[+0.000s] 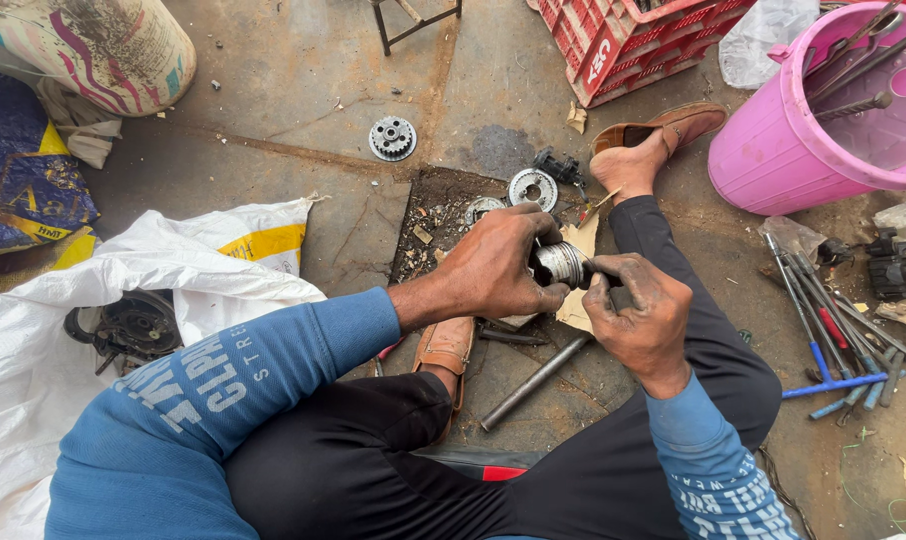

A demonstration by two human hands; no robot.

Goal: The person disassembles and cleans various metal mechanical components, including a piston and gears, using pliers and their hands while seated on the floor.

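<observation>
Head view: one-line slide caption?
Left hand grips a ribbed metal cylinder; right hand works its end.

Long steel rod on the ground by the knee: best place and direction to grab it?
Grip the steel rod mid-shaft, coming from above. It lies flat and diagonal on the concrete floor, its middle bare. Probably easiest for the right hand, which is nearest.

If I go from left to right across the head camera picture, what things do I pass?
White sack → black round part → toothed gear → left hand → shiny metal cylinder → right hand → pink bucket → black metal part.
</observation>
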